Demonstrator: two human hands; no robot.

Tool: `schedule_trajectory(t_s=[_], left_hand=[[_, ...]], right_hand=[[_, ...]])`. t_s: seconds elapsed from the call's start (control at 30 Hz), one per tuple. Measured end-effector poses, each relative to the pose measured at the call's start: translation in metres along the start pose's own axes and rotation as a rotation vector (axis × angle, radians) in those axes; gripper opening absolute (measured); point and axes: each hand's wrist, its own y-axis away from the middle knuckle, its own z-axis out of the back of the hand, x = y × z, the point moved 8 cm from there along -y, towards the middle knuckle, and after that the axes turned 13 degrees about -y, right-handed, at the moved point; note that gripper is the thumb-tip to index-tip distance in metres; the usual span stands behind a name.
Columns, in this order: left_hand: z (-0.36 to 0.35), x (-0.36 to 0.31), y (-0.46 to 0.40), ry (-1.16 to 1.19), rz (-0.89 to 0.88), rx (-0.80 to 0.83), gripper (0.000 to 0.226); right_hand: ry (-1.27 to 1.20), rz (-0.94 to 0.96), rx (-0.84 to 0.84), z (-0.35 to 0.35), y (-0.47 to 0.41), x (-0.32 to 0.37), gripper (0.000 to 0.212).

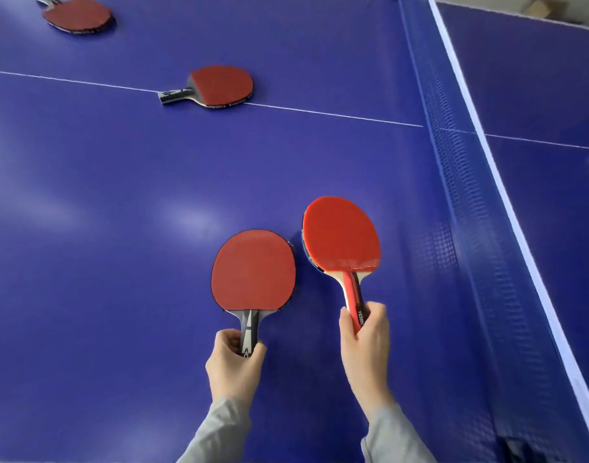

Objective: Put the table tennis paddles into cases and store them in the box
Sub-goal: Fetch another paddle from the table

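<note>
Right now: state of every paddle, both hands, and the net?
Left hand: grips grey-handled paddle by the handle.
Right hand: grips red-handled paddle by the handle.
Paddle on the white line: flat on the table, untouched.
Far paddle: flat on the table, untouched.
Net: standing.
No cases or box visible.

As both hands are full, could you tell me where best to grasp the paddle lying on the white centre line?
Probably by its dark handle, coming from the left: the paddle lies flat, red face up, its handle pointing left, clear of other things.
</note>
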Motion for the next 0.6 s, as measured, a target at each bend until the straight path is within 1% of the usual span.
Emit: schedule_trajectory(t_s=[0.23,0.37,0.5,0.6], left_hand=[[-0.017,0.005,0.003,-0.028,-0.175,0.236,0.035],[-0.018,0.011,0.005,-0.004,-0.287,0.436,0.054],[-0.019,0.015,0.007,0.063,-0.338,0.667,0.072],[-0.018,0.017,0.006,0.079,-0.363,0.783,0.084]], right_hand=[[-0.003,-0.030,-0.091,0.005,0.076,0.000,0.019],[-0.006,-0.021,-0.089,-0.008,0.094,0.008,0.019],[-0.007,-0.004,-0.070,-0.029,0.097,0.023,0.020],[-0.009,-0.008,-0.045,-0.048,0.096,0.031,0.021]])
